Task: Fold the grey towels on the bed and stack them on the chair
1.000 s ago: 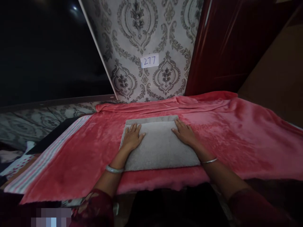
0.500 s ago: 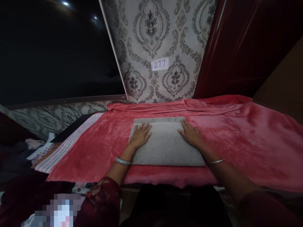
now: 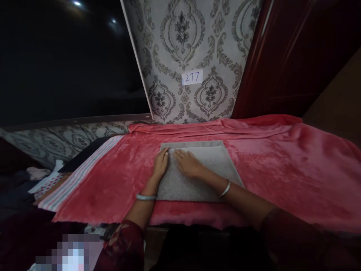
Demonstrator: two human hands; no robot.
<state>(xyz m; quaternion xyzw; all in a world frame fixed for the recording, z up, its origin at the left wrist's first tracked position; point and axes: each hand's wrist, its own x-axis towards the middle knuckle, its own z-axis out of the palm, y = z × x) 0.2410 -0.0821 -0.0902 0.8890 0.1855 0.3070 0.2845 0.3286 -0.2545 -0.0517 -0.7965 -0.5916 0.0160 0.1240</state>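
Observation:
A folded grey plush cloth [image 3: 197, 188] lies flat on a red blanket [image 3: 113, 177], a strip of its lower layer showing along the far edge. At its left side, near the far left corner, my left hand [image 3: 160, 164] has its fingers closed along the folded edge; the fingertips are partly hidden. My right hand [image 3: 188, 163] rests palm down on top of the cloth, just right of the left hand, fingers stretched out and pointing to the far left. Nothing is held in it.
Behind the blanket stands a patterned wall with a paper label [image 3: 192, 77] reading 277. A large dark screen [image 3: 70, 67] is at left, a dark red glossy panel [image 3: 282, 56] at right. A striped blanket edge [image 3: 81, 173] runs along the left, with clothes beyond.
My right hand has swept left across the cloth from its right side to near the left hand. My left hand has shifted slightly left and turned onto the cloth's edge.

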